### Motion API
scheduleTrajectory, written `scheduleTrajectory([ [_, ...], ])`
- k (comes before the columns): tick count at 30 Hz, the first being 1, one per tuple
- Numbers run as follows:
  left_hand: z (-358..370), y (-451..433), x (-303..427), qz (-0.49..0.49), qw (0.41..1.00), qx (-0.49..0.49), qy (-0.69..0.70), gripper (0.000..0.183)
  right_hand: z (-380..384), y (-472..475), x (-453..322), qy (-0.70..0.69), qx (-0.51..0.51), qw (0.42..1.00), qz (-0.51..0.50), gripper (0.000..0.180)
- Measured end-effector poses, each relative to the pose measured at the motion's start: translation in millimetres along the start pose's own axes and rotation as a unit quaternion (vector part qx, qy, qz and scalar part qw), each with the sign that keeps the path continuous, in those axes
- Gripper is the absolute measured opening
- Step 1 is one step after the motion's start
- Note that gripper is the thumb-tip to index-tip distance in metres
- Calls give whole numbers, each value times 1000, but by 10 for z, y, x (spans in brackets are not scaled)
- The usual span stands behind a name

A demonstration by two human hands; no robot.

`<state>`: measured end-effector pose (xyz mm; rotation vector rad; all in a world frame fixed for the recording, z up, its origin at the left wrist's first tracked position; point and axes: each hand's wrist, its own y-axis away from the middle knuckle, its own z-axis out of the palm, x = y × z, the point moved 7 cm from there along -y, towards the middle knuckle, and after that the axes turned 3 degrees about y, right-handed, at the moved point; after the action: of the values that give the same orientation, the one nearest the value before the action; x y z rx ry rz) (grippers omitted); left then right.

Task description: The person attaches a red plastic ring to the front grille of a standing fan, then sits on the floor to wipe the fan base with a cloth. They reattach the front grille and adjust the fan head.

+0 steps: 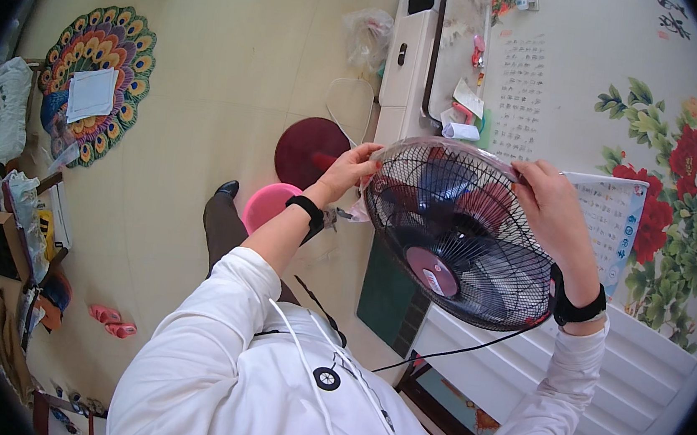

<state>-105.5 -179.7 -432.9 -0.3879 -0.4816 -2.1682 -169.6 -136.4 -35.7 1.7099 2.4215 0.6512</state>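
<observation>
An electric fan head (457, 228) with a black wire guard is tilted in front of me, its dark red hub cap (433, 271) facing up. My left hand (348, 170) pinches the rim at the left, with the thumb on the guard. At the far right of the rim, my right hand (553, 212) grips the edge with its fingers curled over. What looks like clear plastic film runs along the upper rim. The fan's round dark red base (304, 153) rests on the floor beyond my left hand. A black cord (455, 352) trails from the lower guard.
A pink basin (268, 206) sits on the floor beside my leg. A white cabinet (404, 65) stands ahead, near a plastic bag (367, 38). Papers lie on a peacock-shaped rug (139, 71) to the left. A poster (612, 224) hangs on the flowered wall at right.
</observation>
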Motion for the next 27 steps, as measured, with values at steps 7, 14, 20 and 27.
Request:
scheduleTrajectory([
  [7, -74, -167, -27, -22, 999, 26, 35, 26, 17, -2, 95, -24, 4, 1000, 3, 25],
  [14, -35, -346, 62, -35, 997, -27, 63, 18, 44, 22, 160, -63, 9, 998, 2, 26],
  [20, -104, -300, -63, -8, 989, -25, 144, 30, 49, 37, 195, -90, 2, 995, 43, 27],
  [27, -300, -299, -569, -4, 982, -18, 190, 29, 51, 82, 132, 52, 41, 998, 2, 28],
])
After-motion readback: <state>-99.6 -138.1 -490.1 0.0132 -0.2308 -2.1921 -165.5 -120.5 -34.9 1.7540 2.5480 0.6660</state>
